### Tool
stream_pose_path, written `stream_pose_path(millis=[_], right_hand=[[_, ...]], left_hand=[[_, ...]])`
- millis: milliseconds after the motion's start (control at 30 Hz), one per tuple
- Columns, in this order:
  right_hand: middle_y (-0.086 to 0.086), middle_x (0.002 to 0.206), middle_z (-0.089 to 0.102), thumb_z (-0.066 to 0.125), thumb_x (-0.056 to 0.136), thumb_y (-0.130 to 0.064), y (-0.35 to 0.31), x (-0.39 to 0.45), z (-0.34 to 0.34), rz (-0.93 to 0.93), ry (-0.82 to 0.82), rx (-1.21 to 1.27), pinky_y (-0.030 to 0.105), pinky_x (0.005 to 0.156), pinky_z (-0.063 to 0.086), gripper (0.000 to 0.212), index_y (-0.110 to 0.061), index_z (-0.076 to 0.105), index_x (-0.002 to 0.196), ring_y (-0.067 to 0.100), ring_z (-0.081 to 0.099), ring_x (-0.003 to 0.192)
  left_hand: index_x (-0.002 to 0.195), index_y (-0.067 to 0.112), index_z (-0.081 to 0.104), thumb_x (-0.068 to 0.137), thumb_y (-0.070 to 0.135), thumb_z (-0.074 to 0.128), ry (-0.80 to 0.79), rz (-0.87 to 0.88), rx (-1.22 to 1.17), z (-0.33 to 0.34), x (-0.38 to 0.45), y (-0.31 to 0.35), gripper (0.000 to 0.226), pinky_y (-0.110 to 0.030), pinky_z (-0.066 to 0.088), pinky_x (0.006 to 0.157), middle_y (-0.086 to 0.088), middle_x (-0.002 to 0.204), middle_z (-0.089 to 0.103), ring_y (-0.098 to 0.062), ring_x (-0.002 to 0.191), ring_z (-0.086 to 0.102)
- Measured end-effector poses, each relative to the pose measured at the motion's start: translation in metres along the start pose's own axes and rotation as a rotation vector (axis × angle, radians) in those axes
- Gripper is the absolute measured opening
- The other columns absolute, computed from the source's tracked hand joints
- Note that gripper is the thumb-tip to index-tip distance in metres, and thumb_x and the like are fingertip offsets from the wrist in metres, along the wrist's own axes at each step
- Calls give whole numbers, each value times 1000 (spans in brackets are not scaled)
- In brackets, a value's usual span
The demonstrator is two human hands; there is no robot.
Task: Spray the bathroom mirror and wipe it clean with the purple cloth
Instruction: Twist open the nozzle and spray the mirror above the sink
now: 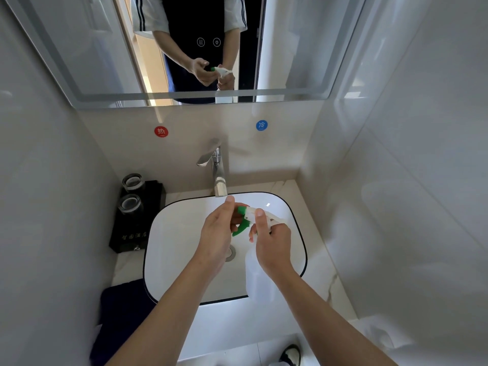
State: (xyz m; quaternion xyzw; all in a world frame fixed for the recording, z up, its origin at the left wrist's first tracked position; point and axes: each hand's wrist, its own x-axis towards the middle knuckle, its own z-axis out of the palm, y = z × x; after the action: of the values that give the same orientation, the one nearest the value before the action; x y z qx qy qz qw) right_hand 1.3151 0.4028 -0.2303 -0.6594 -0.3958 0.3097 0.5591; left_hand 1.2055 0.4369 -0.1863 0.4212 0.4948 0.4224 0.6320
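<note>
White tiles and a basin (169,260) lay below the fingers. The spray bottle (257,276) was gripped by the right hand (273,247); its green nozzle (241,210) was pinched by the left hand (217,233). The nozzle should be opened fully, then aimed at the mirror (79,48). The purple cloth (121,313) lay on the desk, left of the fingers.

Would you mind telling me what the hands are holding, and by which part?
The right hand grips the spray bottle by its neck, below the trigger head. The left hand pinches the green nozzle.

Two glasses (133,182), one bottle (257,276)
</note>
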Motion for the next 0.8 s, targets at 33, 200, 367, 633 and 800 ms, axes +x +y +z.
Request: stream_pose_path(millis=[33,200,367,633,800], right_hand=[[-2,50,53,46,96,-51,-1,0,0,5,-4,4,13,51,37,58,-11,54,55,6,47,47],[-3,48,52,46,93,-55,-3,2,1,33,-8,15,14,50,36,58,-13,54,54,5,46,45],[-1,51,54,49,102,-45,0,6,2,39,-5,10,15,49,37,59,-4,59,61,6,47,46],[-1,51,55,49,103,-43,-1,7,3,51,4,-3,13,48,36,56,-10,58,59,4,47,45],[-1,51,55,49,104,-41,0,7,3,47,3,3,14,50,36,56,-11,57,57,4,48,46]], left_hand=[[87,13,74,108,38,47,-8,16,15,0,-1,0,43,-16,48,67,7,74,69,-5,67,60],[91,7,70,105,19,57,-50,82,67,-1,2,-1,23,-10,45,61,12,67,63,-2,61,55],[104,2,70,105,5,54,-78,104,94,-3,5,3,17,-9,47,63,4,81,69,1,67,62],[99,4,71,106,11,52,-73,39,12,-1,3,1,22,-9,47,62,6,76,69,1,64,60],[93,-1,64,106,10,54,-45,83,58,6,4,4,20,-8,44,58,-2,77,64,3,57,57]])
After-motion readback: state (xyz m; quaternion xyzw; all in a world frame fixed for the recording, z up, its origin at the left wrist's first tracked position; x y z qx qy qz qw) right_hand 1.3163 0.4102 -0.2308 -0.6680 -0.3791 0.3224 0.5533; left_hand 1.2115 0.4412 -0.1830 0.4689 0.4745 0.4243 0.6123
